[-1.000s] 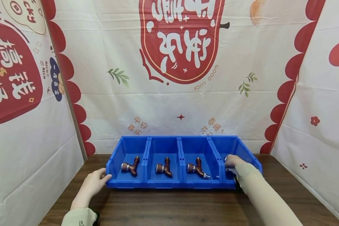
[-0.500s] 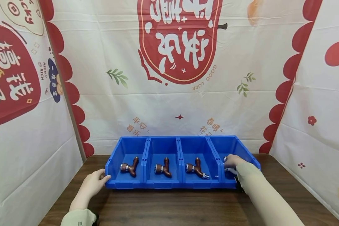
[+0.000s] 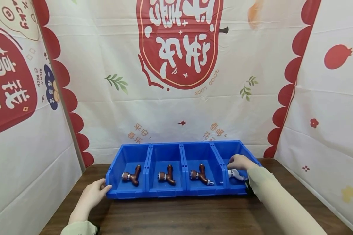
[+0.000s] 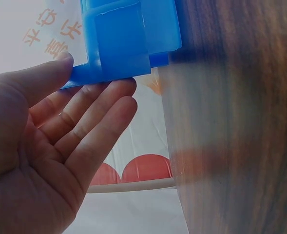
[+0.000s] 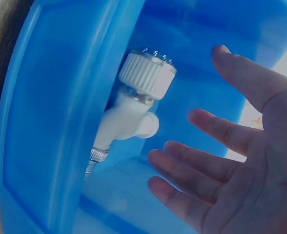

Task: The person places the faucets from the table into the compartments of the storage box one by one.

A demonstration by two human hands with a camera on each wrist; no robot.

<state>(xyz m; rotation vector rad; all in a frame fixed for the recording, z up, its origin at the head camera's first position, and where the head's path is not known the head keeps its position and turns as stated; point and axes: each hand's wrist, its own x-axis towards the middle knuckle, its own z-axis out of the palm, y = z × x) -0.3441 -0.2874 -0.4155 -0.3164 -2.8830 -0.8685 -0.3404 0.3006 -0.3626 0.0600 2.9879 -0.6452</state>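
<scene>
A white faucet with a ribbed knob lies in the rightmost compartment of the blue storage bin. My right hand hovers over it inside that compartment. In the right wrist view, the fingers are spread apart from the white faucet, holding nothing. At the bin's left front corner, my left hand pinches the edge between thumb and fingers, as the left wrist view shows. Brown faucets lie one per compartment: the left one, the middle one and one with a silver nozzle.
The four-sided look of each compartment comes from upright blue dividers. The bin stands on a dark wood table, close to the printed cloth backdrop. Cloth walls also rise at left and right.
My right hand has let go of the white faucet and risen off it, so the faucet now shows. The left hand stays at the bin's corner. The head view has shifted slightly.
</scene>
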